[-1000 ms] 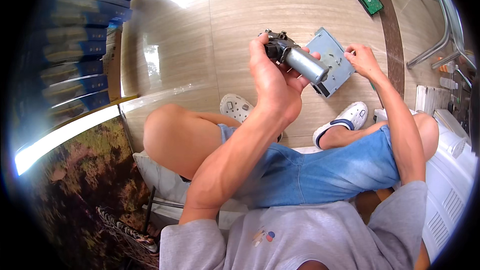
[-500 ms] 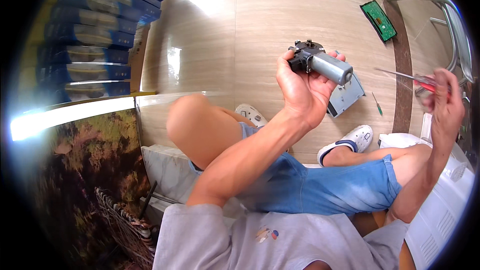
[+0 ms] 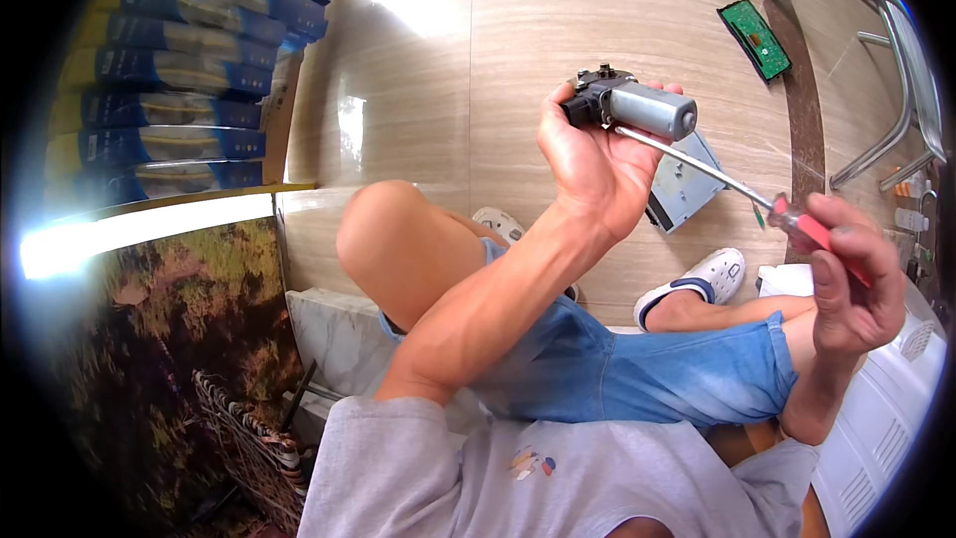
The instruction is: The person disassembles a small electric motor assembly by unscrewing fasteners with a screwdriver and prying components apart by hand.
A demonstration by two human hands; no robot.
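My left hand (image 3: 588,154) holds up a small electric motor (image 3: 632,107) with a silver cylindrical body and a black gear head. My right hand (image 3: 851,274) grips a red-handled screwdriver (image 3: 797,221); its long metal shaft reaches up-left to the underside of the motor. I sit with knees bent, in blue denim shorts and white shoes.
A grey metal box-shaped part (image 3: 685,184) lies on the tiled floor below the motor. A green circuit board (image 3: 755,39) lies farther off. Stacked blue and yellow boxes (image 3: 169,90) stand at left. A chrome tube frame (image 3: 891,60) and a white plastic case (image 3: 886,408) are at right.
My right hand picked up the screwdriver and brought its tip to the motor. My left hand kept holding the motor up.
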